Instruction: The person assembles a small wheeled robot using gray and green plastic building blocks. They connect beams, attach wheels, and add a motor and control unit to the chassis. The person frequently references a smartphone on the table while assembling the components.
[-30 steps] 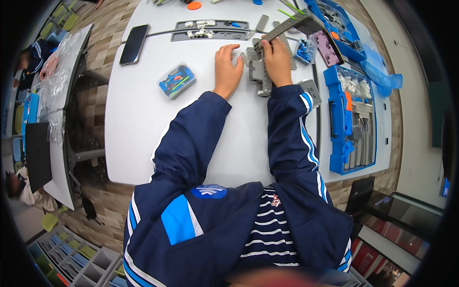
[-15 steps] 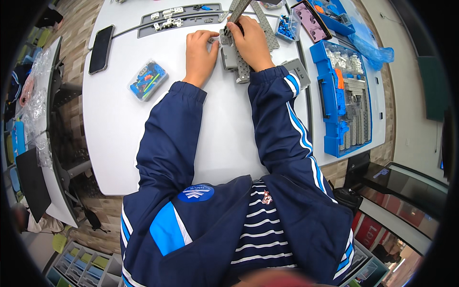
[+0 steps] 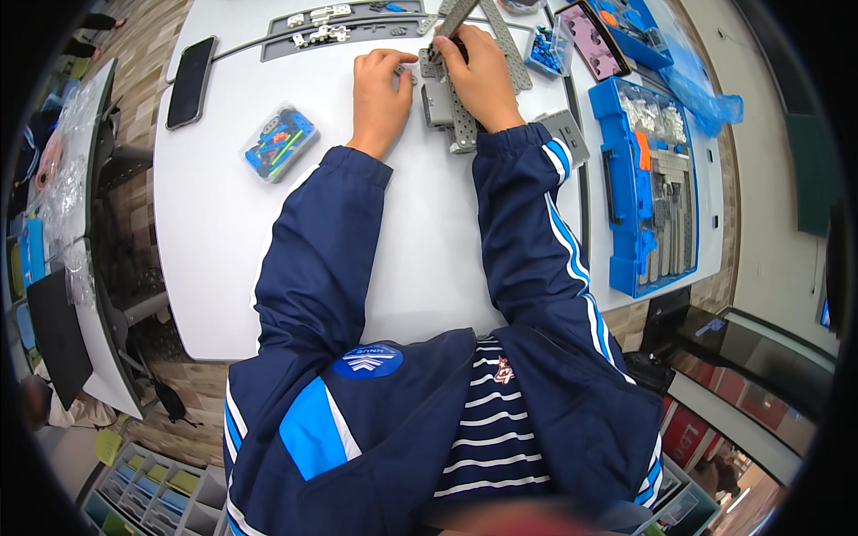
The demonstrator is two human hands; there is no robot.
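Under the right hand (image 3: 485, 85), a grey assembly (image 3: 459, 125) of perforated beams sits over the counter (image 3: 429, 232), gripped between thumb and fingers. Just left of that hand, the left hand (image 3: 382, 103) is half-curled, its thumb beside a small grey piece (image 3: 412, 79); whether it grips the piece, I cannot tell. The step in hand looks like steadying the assembly on the right while the left hand deals with the loose part. The next move seems to call for a firm right-hand hold and a precise left-hand pinch.

Left head-worn fisheye: close above jacket (image 3: 407, 424), facing down onto table (image 3: 214, 268).
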